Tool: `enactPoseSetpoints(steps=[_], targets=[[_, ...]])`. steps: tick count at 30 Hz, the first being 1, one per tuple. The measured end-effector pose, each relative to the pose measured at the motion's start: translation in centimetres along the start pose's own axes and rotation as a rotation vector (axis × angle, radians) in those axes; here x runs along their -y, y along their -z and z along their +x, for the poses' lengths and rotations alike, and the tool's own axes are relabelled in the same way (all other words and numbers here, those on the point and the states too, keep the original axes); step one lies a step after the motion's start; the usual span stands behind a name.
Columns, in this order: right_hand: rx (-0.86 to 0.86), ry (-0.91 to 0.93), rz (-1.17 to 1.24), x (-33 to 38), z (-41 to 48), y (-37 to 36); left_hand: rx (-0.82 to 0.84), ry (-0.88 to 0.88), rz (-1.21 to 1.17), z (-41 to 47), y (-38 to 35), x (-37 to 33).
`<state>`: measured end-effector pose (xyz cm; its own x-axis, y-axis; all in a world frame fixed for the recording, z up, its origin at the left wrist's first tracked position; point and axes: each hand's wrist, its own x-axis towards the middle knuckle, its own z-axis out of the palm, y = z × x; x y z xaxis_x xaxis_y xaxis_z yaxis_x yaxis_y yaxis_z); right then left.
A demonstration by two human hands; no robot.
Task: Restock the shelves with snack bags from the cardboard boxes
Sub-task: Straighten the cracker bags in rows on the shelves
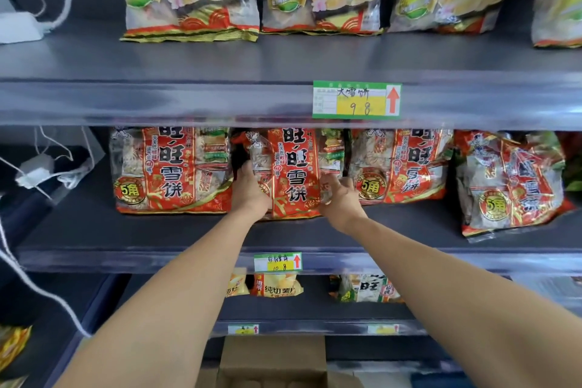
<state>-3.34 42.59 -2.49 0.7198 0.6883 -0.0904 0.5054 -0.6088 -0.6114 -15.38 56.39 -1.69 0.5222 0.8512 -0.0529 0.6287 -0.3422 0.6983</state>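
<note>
I get 1 view only: head-worn wide-angle, close to the shelves (132,236), facing them squarely, tilted slightly downward.

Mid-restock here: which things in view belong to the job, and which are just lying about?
Job: red snack bag on the middle shelf, held by the left hand and right hand; cardboard box below.
Lying about: white power adapter; price tag.

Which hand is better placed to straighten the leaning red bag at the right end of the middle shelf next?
Probably the right hand: it is at the right edge of the held bag, nearer the leaning bag. The left hand would have to cross over.
</note>
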Motion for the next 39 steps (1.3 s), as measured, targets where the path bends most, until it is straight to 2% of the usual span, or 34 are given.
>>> enactPoseSetpoints(steps=[1, 3, 5, 6, 7, 9, 11, 14, 18, 21, 22, 24, 26, 28, 30, 35, 37, 39], targets=[[-0.018, 0.025, 0.016, -0.1, 0.3, 0.0, -0.053, -0.047, -0.011, 0.3, -0.2, 0.0], [0.067, 0.055, 0.000, -0.4, 1.0, -0.3, -0.102, -0.129, -0.035, 0.9, -0.5, 0.0], [0.219, 0.063, -0.155, -1.0, 1.3, -0.5, -0.095, -0.166, -0.001, 1.1, -0.7, 0.3], [0.233, 0.059, -0.221, -1.2, 1.3, -0.5, -0.107, -0.176, 0.064, 1.0, -0.7, 0.4], [0.183, 0.056, -0.271, -1.3, 1.2, -0.5, -0.143, -0.185, 0.153, 0.6, -0.8, 0.5], [-0.021, 0.086, -0.373, -1.0, 0.5, -0.4, -0.217, -0.207, 0.309, -0.4, -1.1, 0.6], [-0.070, 0.139, -0.342, -0.6, 0.3, -0.6, -0.137, -0.227, 0.338, -1.3, -1.7, 0.3], [0.058, 0.153, -0.209, 0.0, 1.7, -0.9, 0.055, -0.221, 0.272, -0.5, -2.3, -0.1], [0.185, 0.101, -0.186, 0.8, 2.8, -0.5, 0.113, -0.176, 0.204, 1.2, -1.5, -0.5], [0.252, 0.151, -0.200, 0.0, 1.3, 0.0, 0.142, -0.239, 0.346, -0.1, -2.4, 0.0], [0.214, 0.159, -0.198, -0.7, 0.7, 0.5, 0.132, -0.269, 0.376, -0.5, -2.8, 0.0], [0.027, 0.139, -0.233, -2.3, 0.0, 2.0, 0.147, -0.304, 0.356, -1.0, -3.5, -0.4], [-0.199, 0.078, -0.324, -4.0, -0.2, 3.7, 0.192, -0.325, 0.315, -0.7, -4.1, -1.3], [-0.310, -0.021, -0.376, -5.4, -0.3, 5.4, 0.227, -0.321, 0.286, 0.0, -4.7, -2.2], [-0.257, -0.096, -0.377, -6.3, -0.4, 6.8, 0.259, -0.288, 0.275, 0.5, -5.1, -2.7], [0.085, -0.060, -0.257, -7.2, 1.5, 8.1, 0.205, -0.255, 0.324, 1.5, -5.7, -3.5], [0.078, -0.021, -0.259, -7.1, 1.6, 8.9, 0.171, -0.270, 0.376, 0.8, -6.0, -3.5], [-0.017, 0.015, -0.305, -7.4, 1.1, 9.4, 0.171, -0.314, 0.424, -0.2, -6.4, -3.5]])
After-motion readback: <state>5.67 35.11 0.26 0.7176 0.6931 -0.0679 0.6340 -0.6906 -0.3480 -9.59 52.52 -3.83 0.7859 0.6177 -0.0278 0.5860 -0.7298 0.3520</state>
